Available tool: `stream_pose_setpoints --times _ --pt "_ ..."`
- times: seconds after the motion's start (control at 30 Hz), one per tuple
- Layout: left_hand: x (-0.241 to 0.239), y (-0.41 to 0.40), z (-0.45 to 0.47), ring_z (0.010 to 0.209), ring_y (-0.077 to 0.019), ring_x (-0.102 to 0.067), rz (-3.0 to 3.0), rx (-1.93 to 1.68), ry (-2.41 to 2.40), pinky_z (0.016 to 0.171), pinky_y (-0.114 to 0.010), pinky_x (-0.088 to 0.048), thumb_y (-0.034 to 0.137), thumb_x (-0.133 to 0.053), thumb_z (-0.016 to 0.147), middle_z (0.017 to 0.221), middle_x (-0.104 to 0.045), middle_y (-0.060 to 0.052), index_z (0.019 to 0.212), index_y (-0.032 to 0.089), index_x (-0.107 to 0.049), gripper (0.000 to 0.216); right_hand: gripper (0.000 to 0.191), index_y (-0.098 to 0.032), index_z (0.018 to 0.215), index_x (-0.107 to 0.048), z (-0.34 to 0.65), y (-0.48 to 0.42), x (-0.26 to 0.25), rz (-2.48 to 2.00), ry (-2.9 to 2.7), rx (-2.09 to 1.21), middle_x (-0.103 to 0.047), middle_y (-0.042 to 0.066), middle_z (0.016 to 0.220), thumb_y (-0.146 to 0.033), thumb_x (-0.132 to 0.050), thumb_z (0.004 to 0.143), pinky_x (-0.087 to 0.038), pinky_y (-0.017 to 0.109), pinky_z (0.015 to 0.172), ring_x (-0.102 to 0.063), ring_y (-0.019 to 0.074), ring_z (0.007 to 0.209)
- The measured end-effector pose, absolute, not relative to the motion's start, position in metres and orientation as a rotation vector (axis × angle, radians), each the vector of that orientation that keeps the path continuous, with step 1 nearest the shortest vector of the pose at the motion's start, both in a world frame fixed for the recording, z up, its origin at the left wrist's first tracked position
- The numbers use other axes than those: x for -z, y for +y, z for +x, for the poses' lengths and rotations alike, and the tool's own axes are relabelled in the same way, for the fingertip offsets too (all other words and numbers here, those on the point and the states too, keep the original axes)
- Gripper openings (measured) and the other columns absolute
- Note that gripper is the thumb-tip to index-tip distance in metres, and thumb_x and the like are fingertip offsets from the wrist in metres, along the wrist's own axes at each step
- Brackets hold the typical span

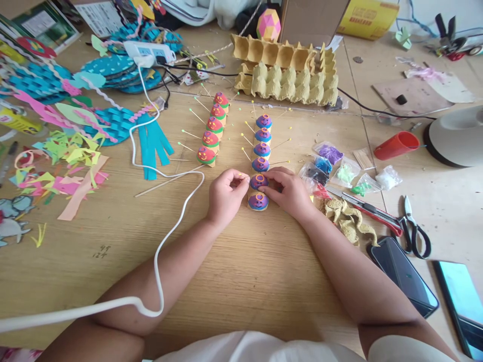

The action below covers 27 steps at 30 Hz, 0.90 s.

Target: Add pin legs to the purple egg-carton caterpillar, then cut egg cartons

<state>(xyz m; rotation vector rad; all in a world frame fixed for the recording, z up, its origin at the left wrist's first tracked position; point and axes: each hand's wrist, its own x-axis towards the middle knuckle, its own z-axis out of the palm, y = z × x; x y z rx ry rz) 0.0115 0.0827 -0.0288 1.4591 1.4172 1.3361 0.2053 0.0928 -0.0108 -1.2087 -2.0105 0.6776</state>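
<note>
A row of purple-and-blue egg-carton cups, a caterpillar [261, 149] with small clay faces and orange rings, lies lengthwise in front of me. Thin sticks with yellow tips poke out from both sides of its farther cups. My left hand [228, 195] is closed in a pinch at the left side of the second-nearest cup; a small yellow tip shows at its fingers, the rest of the stick being hidden. From the right, my right hand [289, 193] grips that same cup between thumb and fingers. A red-and-green caterpillar [210, 138] with green-tipped sticks lies to the left.
Egg cartons [294, 83] stand at the back. On the right are clay bags [345, 172], a red cup [396, 145], a utility knife [368, 207], scissors [409, 221] and phones [403, 274]. A white cable [177, 221] crosses my left forearm; paper scraps [68, 151] lie left.
</note>
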Motion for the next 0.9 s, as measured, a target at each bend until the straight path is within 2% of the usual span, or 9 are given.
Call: stream_pose_setpoints --times 0.9 --pt "0.0285 0.0823 0.0106 0.074 -0.0141 -0.067 1.404 -1.325 1.421 0.071 -0.027 -0.053 0.026 -0.071 0.086 0.081 -0.073 -0.001 0.081 0.02 -0.065 0.01 0.027 -0.02 0.112 -0.075 0.2057 0.0926 0.011 -1.21 -2.004 -0.704 -0.073 0.01 0.11 -0.031 -0.074 0.088 -0.055 0.037 0.086 -0.067 0.0235 0.097"
